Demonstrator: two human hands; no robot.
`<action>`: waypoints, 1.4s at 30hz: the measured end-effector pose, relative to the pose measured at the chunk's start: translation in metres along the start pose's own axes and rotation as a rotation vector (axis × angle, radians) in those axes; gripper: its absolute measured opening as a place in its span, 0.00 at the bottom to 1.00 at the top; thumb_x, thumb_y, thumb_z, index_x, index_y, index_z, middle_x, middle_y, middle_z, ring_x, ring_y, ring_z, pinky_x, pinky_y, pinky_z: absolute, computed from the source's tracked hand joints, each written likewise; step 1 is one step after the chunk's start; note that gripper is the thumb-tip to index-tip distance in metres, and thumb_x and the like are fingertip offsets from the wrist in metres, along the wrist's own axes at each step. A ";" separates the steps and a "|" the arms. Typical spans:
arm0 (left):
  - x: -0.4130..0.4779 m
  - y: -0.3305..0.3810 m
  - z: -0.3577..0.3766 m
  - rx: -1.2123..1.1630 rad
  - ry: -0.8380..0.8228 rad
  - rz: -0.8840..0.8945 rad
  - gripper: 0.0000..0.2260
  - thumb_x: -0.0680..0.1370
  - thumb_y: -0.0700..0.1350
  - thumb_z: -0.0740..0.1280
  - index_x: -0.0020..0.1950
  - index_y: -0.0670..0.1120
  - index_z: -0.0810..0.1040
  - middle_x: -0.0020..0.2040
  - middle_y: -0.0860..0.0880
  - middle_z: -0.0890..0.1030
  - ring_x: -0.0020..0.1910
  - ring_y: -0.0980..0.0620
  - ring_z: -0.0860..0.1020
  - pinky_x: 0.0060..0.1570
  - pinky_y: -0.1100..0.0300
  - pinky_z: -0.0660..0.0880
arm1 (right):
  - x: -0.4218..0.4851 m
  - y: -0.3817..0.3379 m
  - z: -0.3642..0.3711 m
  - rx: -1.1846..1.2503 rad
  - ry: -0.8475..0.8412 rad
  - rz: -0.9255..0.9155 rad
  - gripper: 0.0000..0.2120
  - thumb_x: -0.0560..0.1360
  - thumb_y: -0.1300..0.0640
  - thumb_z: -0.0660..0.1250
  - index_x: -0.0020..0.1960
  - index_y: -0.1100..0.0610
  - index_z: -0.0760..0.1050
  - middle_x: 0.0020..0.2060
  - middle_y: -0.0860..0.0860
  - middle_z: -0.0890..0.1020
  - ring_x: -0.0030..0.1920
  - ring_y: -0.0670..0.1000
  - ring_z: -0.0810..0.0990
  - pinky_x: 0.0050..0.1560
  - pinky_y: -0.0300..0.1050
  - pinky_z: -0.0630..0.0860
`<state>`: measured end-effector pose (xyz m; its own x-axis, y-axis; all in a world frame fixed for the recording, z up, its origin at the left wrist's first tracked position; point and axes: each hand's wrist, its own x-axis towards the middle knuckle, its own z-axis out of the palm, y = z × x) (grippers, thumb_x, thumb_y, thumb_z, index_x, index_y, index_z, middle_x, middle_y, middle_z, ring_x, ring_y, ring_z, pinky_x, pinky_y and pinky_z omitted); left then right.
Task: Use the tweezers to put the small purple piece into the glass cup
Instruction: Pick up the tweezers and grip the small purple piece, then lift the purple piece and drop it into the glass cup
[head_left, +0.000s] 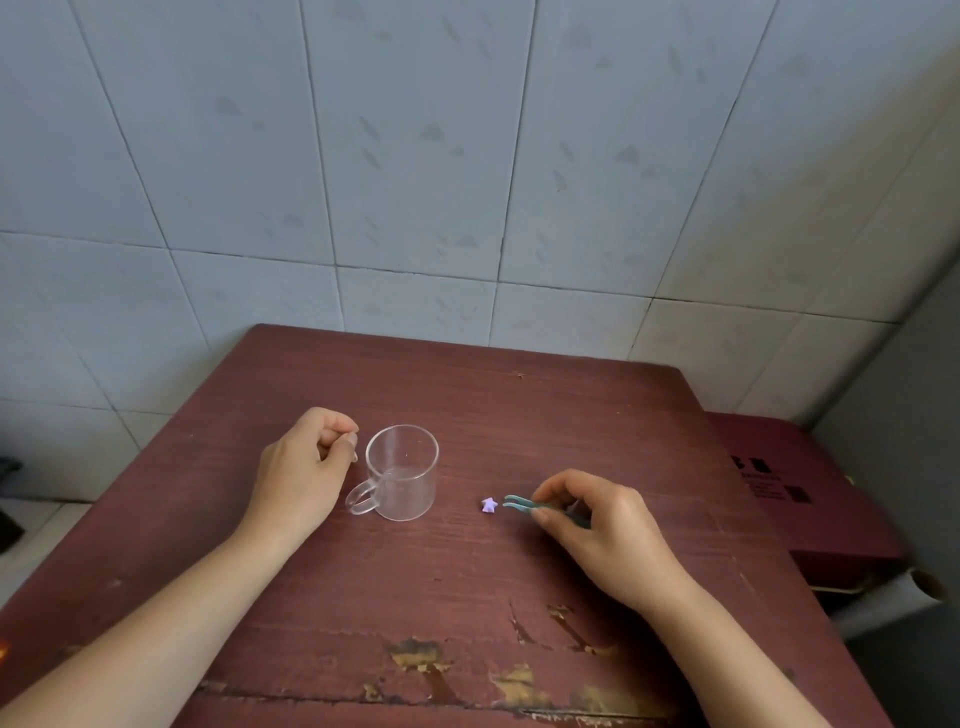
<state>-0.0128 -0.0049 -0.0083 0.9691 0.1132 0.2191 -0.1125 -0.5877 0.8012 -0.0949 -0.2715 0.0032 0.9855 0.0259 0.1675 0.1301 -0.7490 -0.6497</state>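
Observation:
A small purple star-shaped piece (489, 504) lies on the dark red wooden table (467, 582), a little right of a clear glass cup (402, 473) that stands upright with its handle toward me. My right hand (602, 525) grips teal tweezers (518, 504); their two tips are slightly apart and sit just right of the purple piece, not around it. My left hand (306, 467) rests on the table just left of the cup, fingers curled with nothing in them, apart from the glass.
A white tiled wall (467, 182) rises behind the table. A dark red box with black print (779, 493) sits lower to the right of the table. Worn, chipped paint marks the table's near edge.

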 end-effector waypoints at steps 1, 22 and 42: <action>0.000 0.000 0.000 0.001 0.000 0.000 0.04 0.74 0.42 0.65 0.43 0.51 0.77 0.35 0.55 0.80 0.37 0.48 0.79 0.41 0.54 0.72 | 0.000 0.000 0.000 -0.012 0.000 -0.008 0.05 0.71 0.51 0.69 0.41 0.42 0.74 0.31 0.41 0.78 0.34 0.40 0.73 0.34 0.42 0.70; 0.000 -0.002 0.001 -0.007 -0.013 -0.011 0.04 0.74 0.43 0.65 0.43 0.52 0.77 0.36 0.55 0.80 0.37 0.52 0.79 0.40 0.57 0.69 | 0.001 -0.015 0.009 -0.093 0.030 -0.036 0.01 0.73 0.54 0.68 0.42 0.49 0.77 0.37 0.43 0.77 0.36 0.44 0.72 0.38 0.44 0.70; 0.000 -0.002 0.002 0.006 -0.008 -0.007 0.04 0.74 0.43 0.65 0.43 0.52 0.77 0.36 0.54 0.80 0.36 0.53 0.78 0.37 0.61 0.70 | 0.001 -0.014 0.010 -0.009 0.137 -0.014 0.04 0.71 0.59 0.70 0.39 0.51 0.79 0.36 0.46 0.81 0.36 0.48 0.77 0.39 0.51 0.77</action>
<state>-0.0121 -0.0047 -0.0110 0.9715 0.1111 0.2092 -0.1044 -0.5920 0.7992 -0.0950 -0.2542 0.0050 0.9595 -0.0541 0.2765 0.1419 -0.7551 -0.6401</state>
